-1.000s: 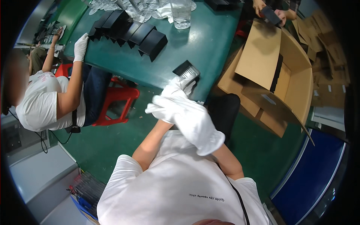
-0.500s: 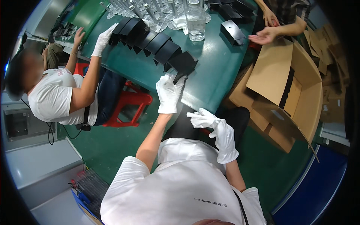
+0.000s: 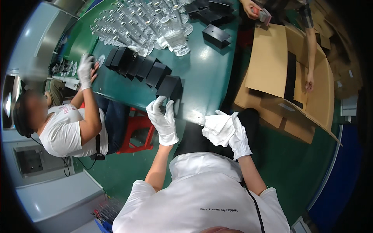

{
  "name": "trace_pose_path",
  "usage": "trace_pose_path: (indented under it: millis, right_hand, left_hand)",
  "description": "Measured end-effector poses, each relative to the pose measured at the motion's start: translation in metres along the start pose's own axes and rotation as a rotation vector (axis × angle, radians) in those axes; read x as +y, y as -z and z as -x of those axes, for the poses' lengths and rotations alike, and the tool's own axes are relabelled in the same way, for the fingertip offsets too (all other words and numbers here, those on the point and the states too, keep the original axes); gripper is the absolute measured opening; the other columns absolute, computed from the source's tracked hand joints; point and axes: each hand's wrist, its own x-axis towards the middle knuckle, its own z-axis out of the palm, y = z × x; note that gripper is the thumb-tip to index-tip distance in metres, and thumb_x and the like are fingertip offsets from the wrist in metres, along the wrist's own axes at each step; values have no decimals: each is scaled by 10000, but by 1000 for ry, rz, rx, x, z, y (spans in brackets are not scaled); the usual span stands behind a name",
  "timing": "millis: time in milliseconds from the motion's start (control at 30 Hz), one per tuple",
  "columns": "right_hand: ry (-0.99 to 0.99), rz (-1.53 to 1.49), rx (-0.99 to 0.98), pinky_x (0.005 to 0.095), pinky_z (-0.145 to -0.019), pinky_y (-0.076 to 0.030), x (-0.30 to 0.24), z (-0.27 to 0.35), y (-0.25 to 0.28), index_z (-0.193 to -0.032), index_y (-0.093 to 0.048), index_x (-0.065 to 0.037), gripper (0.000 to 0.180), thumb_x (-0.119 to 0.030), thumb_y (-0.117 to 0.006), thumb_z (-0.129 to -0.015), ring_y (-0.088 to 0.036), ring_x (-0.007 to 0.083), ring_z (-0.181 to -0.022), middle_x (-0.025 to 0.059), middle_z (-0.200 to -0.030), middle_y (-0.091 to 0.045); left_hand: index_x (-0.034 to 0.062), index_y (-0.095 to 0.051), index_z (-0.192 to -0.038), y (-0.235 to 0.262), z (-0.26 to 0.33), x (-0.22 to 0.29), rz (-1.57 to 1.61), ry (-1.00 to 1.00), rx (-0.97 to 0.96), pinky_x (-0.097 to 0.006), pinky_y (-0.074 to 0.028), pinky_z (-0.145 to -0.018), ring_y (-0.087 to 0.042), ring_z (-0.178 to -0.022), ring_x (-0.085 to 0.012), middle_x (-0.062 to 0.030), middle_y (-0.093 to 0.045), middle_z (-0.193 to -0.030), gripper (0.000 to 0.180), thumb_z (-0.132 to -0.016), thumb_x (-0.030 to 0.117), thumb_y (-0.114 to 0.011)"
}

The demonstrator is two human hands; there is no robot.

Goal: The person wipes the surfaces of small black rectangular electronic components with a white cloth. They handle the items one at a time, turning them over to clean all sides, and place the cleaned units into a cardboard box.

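My left hand (image 3: 162, 121), in a white glove, is open at the table's near edge. Its thumb and fingers stand apart just below the nearest black box (image 3: 169, 87); whether the fingertips touch it I cannot tell. That box ends a slanting row of several black boxes (image 3: 143, 69). My right hand (image 3: 237, 140), also gloved, is closed on a white cloth (image 3: 217, 127) at the table edge, over my lap. Some of its fingers blend with the cloth.
Clear rods on round bases (image 3: 128, 27) crowd the far table around a clear bottle (image 3: 175, 39). More black boxes (image 3: 216, 35) stand at far right. An open carton (image 3: 268, 66) is on the right, with a co-worker's arm (image 3: 310, 50) inside. Another co-worker (image 3: 74, 128) sits at left beside a red stool (image 3: 136, 130).
My left hand has let go of the nearest black box and its fingers have spread. The right hand's fingers have closed with the cloth. The co-worker's arm at right has moved into the carton.
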Motion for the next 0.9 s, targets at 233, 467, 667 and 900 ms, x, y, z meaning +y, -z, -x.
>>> trace_pose_path:
  millis: [233, 467, 667, 900]
  right_hand:
    - [35, -126, 68, 476, -1040, -515, 2, 11, 27, -1397, -505, 78, 772, -598, -459, -1026, -643, 357, -1159, 232, -1305, -621]
    - [-235, -786, 47, 612, -1041, -474, 40, -11, 68, -1376, -522, -53, 595, -537, -497, -1030, -572, 436, -1218, 265, -1367, -563]
    - [-88, -550, 122, 547, -1096, -478, 40, 7, 68, -1420, -455, 51, 526, -272, -595, -1029, -573, 398, -1285, 236, -1403, -563]
    - [-59, -293, 14, 499, -1102, -480, 40, 15, 63, -1463, -445, 59, 687, -485, -499, -1049, -575, 351, -1302, 222, -1439, -557]
  left_hand:
    - [43, -694, -920, -48, -20, 2, 18, 62, -230, -404, -498, -795, -617, -899, -320, -146, -642, -911, 117, -842, 77, -775]
    - [22, -704, -1210, -53, -21, 93, 684, 336, -558, -238, -474, -731, -557, -812, -92, -10, -602, -909, 242, -1050, 160, -585]
    - [148, -613, -1284, -193, -70, 138, 1723, 1174, -769, -258, -479, -753, -536, -741, -97, 4, -593, -894, 361, -995, 357, -678]
    - [191, -547, -842, -289, -115, 119, 1767, 1400, -244, -235, -318, -476, -357, -470, -77, 70, -440, -611, 305, -951, 411, -728]
